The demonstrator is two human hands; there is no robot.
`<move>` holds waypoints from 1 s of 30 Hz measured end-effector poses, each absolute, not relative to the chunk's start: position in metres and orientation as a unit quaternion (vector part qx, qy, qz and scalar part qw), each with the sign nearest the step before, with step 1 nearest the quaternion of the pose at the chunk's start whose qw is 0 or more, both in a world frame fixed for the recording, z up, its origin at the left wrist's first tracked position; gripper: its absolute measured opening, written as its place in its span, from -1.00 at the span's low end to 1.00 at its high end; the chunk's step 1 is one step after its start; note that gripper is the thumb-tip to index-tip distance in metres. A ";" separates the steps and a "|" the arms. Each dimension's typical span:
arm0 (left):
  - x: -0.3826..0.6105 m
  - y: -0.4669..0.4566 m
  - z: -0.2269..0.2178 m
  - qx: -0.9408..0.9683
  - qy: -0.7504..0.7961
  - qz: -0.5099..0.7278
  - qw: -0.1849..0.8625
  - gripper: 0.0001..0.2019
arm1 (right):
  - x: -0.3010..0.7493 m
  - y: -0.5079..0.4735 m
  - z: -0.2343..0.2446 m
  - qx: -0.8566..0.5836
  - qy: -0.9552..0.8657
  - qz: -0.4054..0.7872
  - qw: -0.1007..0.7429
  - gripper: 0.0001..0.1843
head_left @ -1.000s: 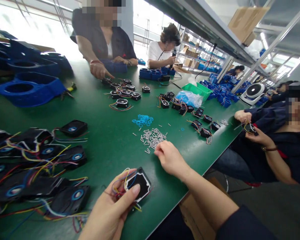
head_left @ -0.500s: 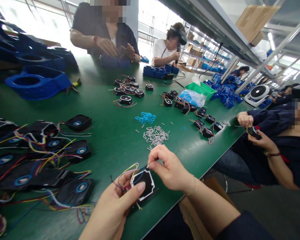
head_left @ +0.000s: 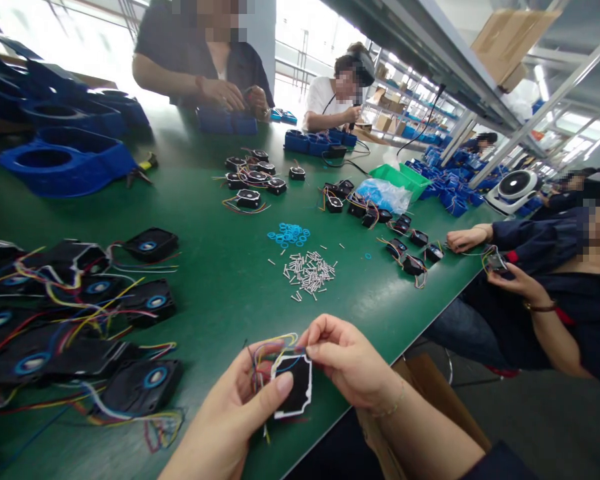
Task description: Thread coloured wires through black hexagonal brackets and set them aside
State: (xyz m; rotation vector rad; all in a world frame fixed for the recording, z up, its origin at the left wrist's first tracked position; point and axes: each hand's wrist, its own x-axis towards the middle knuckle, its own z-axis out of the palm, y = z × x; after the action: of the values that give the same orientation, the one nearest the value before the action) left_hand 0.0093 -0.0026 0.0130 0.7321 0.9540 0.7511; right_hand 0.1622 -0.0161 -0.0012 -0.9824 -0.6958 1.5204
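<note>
My left hand (head_left: 245, 393) grips a black square unit (head_left: 299, 387) with a white rim, its thumb lying across the flat face. Thin coloured wires (head_left: 275, 343) loop out around the fingers. My right hand (head_left: 347, 357) is closed in a pinch at the unit's upper right corner, touching it; whatever lies between those fingertips is hidden. Just beyond the hands is a pile of small metal pins (head_left: 310, 272). Behind the pins lies a cluster of blue rings (head_left: 289, 234).
Several black wired units with blue rings (head_left: 147, 387) crowd the table's left side. More units (head_left: 255, 177) sit farther back. A blue housing (head_left: 70, 167) and pliers (head_left: 141, 171) stand at back left. A co-worker's hand (head_left: 517, 283) holds a unit at right; two people work opposite.
The unit has turned and shifted slightly right in my left hand. My right hand has lowered, its fingertips now at the unit's corner; the small metal pin seen there earlier is out of sight.
</note>
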 end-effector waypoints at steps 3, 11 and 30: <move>0.007 0.001 0.007 0.327 0.453 0.351 0.752 -0.37 | 0.158 -0.018 -0.010 -0.405 -0.264 0.616 0.622 -0.74; 0.002 0.004 0.006 0.301 0.446 0.348 0.768 -0.52 | 0.228 0.039 -0.027 -0.662 -0.626 0.164 0.378 -0.89; 0.003 -0.007 0.010 0.433 0.422 0.345 0.718 -0.64 | 0.196 -0.004 0.037 -0.549 -0.693 0.408 0.228 -0.78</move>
State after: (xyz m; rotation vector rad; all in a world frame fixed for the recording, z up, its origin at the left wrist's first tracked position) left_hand 0.0035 -0.0073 0.0097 0.9570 0.9324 0.7631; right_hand 0.1958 -0.0043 0.0372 -1.5118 -1.9075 1.1239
